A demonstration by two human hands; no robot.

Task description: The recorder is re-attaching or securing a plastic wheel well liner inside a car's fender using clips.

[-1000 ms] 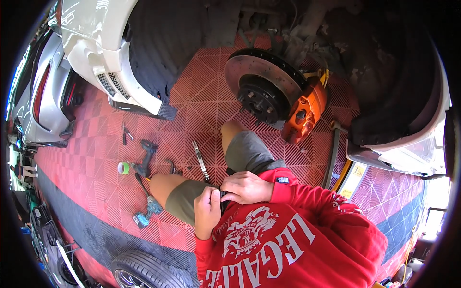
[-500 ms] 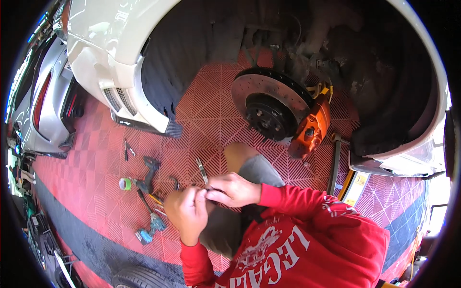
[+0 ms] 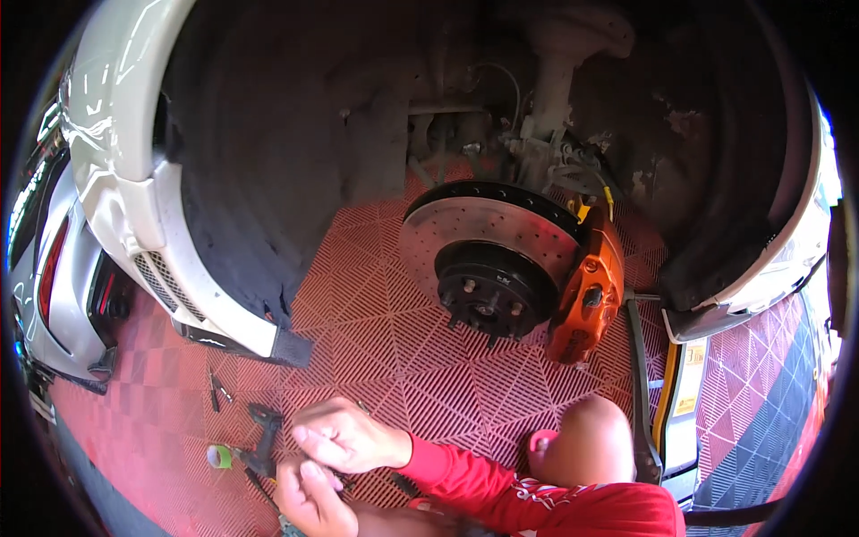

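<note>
My left hand is low in the head view, fingers curled, just below my right hand. My right hand is closed with thumb and fingers together; I cannot make out what either holds. Near them on the floor are a dark cordless power tool, a green roll of tape and slim tools. Above hangs a drilled brake disc on a black hub, with an orange caliper on its right side.
A white car's wheel arch curves around the brake. A silver car stands at left. A long yellow-edged jack and a dark bar lie at right on the red tile floor. My bent knee is at bottom right.
The view has tilted up toward the wheel arch, so the brake fills more of it. My joined hands rose off my lap and now sit lower left in view.
</note>
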